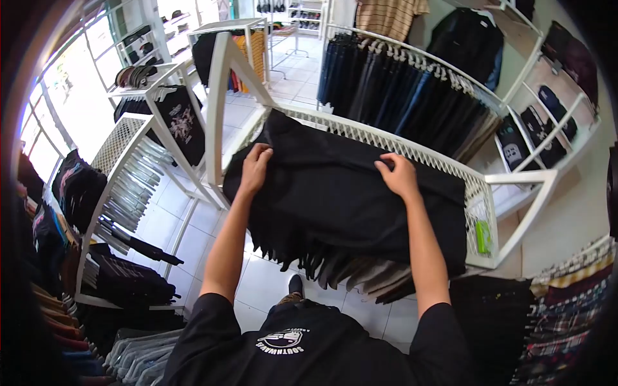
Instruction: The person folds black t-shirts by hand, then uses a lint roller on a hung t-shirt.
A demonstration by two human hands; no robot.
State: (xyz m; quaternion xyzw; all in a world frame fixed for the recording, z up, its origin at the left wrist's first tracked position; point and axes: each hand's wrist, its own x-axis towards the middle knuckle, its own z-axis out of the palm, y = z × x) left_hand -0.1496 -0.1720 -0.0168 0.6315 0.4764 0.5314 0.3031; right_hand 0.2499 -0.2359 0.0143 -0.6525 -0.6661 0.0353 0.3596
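A long black garment (322,193) lies spread across the white mesh top of a clothes rack (479,193) in front of me, its front side hanging over the edge. My left hand (255,168) grips the cloth near its left end, fingers curled into the fabric. Farther right, my right hand (399,176) pinches the upper part of the same garment between thumb and fingers, raising a small fold. Whether it is trousers or a top I cannot tell. Below it hang several dark garments (335,270) on the rack.
At the rack's right end lies a bright green item (483,237). Dark trousers (380,83) hang on a rail behind. Caps (547,125) sit on a shelf at the right. Left stands another white rack with clear hangers (132,193); plaid shirts (560,309) hang at lower right.
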